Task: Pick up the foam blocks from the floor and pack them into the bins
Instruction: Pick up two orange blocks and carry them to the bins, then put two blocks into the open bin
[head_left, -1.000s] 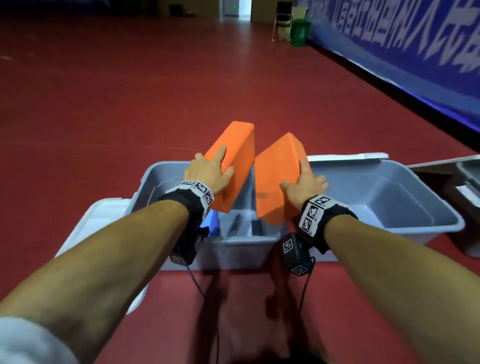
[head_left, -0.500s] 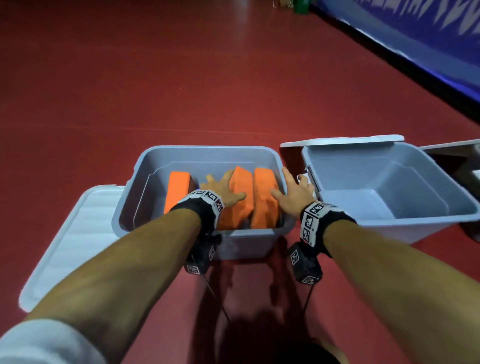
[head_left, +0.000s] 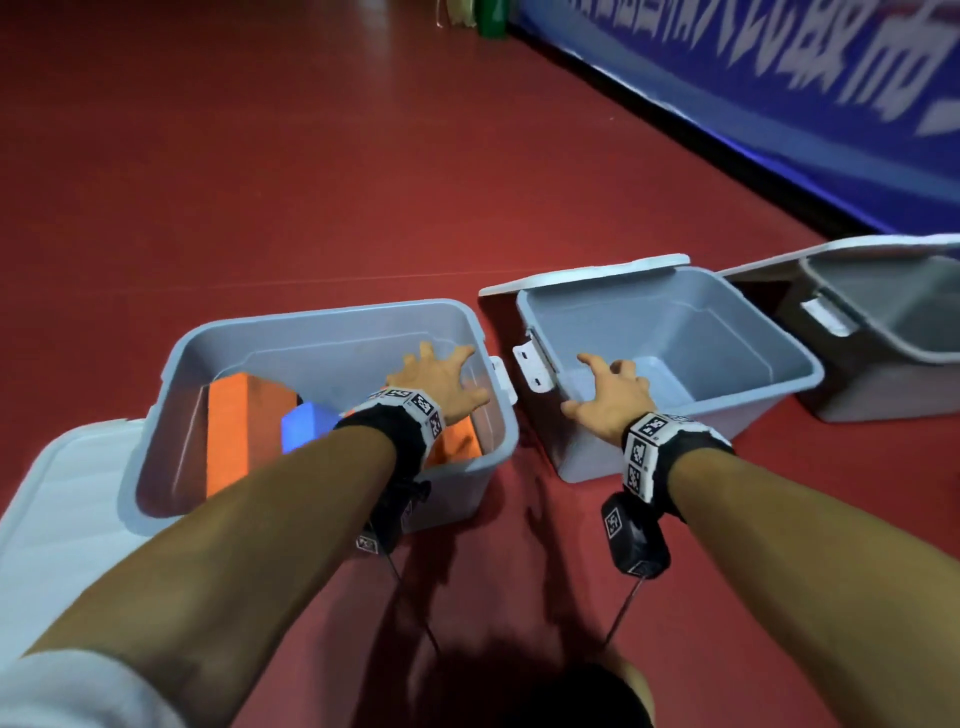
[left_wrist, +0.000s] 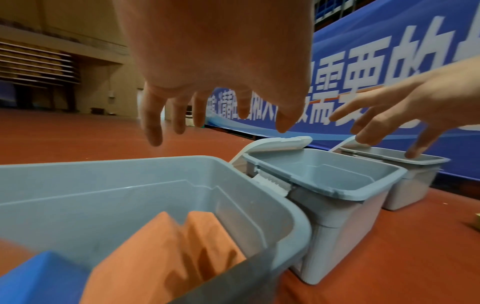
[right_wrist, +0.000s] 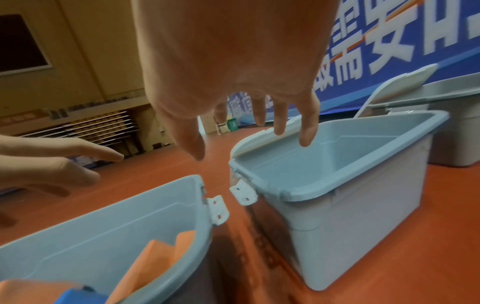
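- Half a second ago both hands pressed on the two orange blocks in the left bin; now both have lifted clear, and the right hand has swung over to the middle bin.
- The two orange foam blocks (left_wrist: 182, 253) stand on edge side by side at the right end of the left bin (head_left: 317, 317), leaning against its end wall.
- A third orange block (head_left: 236, 431) stands at the bin's left end, with a blue block (head_left: 306, 428) between it and the pair.
- The left hand (head_left: 436, 382) hovers above the pair, its grip wide open, fingers spread, holding nothing.
- The right hand (head_left: 610, 397) hangs over the near left corner of the middle bin (head_left: 753, 322), grip likewise open and empty.
- The middle bin sits just beside the left one, white latches (right_wrist: 242, 193) facing across the gap, with its lid (head_left: 582, 273) behind it.
- A third bin (head_left: 878, 332) stands further right.
- A white lid (head_left: 62, 493) lies on the red floor (head_left: 311, 182) left of the filled bin.
- A blue banner (head_left: 779, 83) runs along the right side.
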